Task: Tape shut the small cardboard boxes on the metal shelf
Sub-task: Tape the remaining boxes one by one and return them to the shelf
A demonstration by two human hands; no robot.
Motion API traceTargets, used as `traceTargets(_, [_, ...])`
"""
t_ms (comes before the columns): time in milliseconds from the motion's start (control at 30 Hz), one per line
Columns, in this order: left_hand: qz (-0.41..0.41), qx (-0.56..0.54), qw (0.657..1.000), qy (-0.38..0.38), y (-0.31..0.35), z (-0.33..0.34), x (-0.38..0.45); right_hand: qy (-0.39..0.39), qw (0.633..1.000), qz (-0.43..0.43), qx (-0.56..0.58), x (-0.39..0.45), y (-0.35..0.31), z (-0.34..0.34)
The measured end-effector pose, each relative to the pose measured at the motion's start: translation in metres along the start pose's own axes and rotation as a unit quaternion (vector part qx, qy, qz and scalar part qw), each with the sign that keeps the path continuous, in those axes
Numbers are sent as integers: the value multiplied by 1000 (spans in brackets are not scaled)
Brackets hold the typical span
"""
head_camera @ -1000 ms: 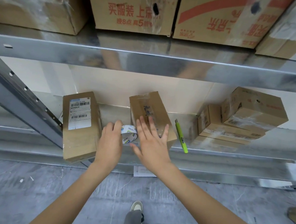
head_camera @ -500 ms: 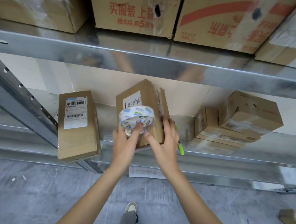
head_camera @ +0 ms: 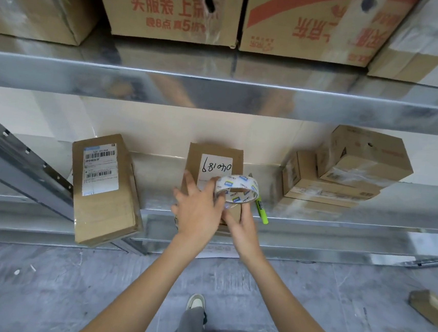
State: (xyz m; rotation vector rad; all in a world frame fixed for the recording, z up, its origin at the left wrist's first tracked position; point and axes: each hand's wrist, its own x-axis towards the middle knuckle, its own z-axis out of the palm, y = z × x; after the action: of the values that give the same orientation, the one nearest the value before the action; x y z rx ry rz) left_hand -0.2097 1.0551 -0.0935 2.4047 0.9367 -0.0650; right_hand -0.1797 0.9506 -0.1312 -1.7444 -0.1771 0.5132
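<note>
The light, stiff small box [head_camera: 214,165] is steadied by the left hand [head_camera: 198,212], fingers spread flat; the tape roll [head_camera: 237,189] above it is pinched by the right hand [head_camera: 241,227].

Light even, soft, fairly bright; you get no hard shadows. Shiny galvanised metal shelf beam [head_camera: 219,93] throws broad glare and smeared reflections. Wide-angle bend curves shelf lines toward frame edges. Large printed cardboard cartons [head_camera: 171,6] on upper shelf look soft, motion-blurred; clear wrap on them flares white. Your centre view sharper; grey concrete floor [head_camera: 40,282] smears at bottom corners.
</note>
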Motion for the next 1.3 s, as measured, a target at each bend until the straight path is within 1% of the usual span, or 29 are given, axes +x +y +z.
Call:
traceTargets(33, [16,-18,1000,8,-4,-6,1,-1,1000,-2,-1,1,1,1])
traceTargets(100, [57,-101,993,33,-18,-20,3,-17,999,-26,-12,0,3,3])
traceTargets(133, [74,-140,987,38,-26,-27,4,-23,998,-45,-34,0,4,4])
traceTargets(200, [102,-167,980,24,-43,-39,6,-25,989,-85,-119,0,8,4])
traceTargets(233, [116,-162,980,12,-48,-42,6,-16,975,-107,-195,0,11,3])
traceTargets(267, [126,-155,980,4,-50,-43,6,0,948,-131,-289,0,13,2])
traceTargets(300, [132,-151,980,0,-50,-43,6,16,913,-155,-377,0,13,1])
traceTargets(333, [134,-152,979,0,-49,-42,7,23,881,-177,-439,0,12,1])
traceTargets(367, [135,-154,979,0,-49,-41,8,19,859,-193,-474,1,10,1])
traceTargets(400, [136,-155,978,-2,-48,-42,8,12,846,-202,-492,3,8,2])
traceTargets(533, [141,-133,981,-8,-42,-46,8,-1,836,-189,-515,6,1,1])
traceTargets(633, [155,-66,985,25,-38,-55,9,-5,827,-190,-530,7,-3,0])
traceTargets(700, [174,-10,983,63,-48,-67,12,-8,823,-184,-537,8,-6,0])
traceTargets(767, [196,84,973,83,-68,-79,16,-10,815,-178,-551,9,-8,0])
traceTargets(833, [190,161,966,72,-89,-84,17,-11,814,-175,-554,7,-9,0])
traceTargets(900, [176,198,963,48,-105,-80,19,-13,808,-171,-564,6,-9,1])
traceTargets(1000, [151,200,968,31,-114,-63,29,-17,803,-170,-570,5,-10,1])
traceTargets(1067, [132,176,975,27,-115,-52,35,-18,807,-171,-565,6,-13,1])
traceTargets(1133, [119,148,981,27,-117,-45,39,-10,802,-169,-573,7,-14,4])
traceTargets(1233, [115,138,983,27,-120,-41,42,-14,797,-166,-581,7,-15,17])
traceTargets(1300, [116,144,982,26,-119,-42,42,-34,793,-188,-579,6,-17,35])
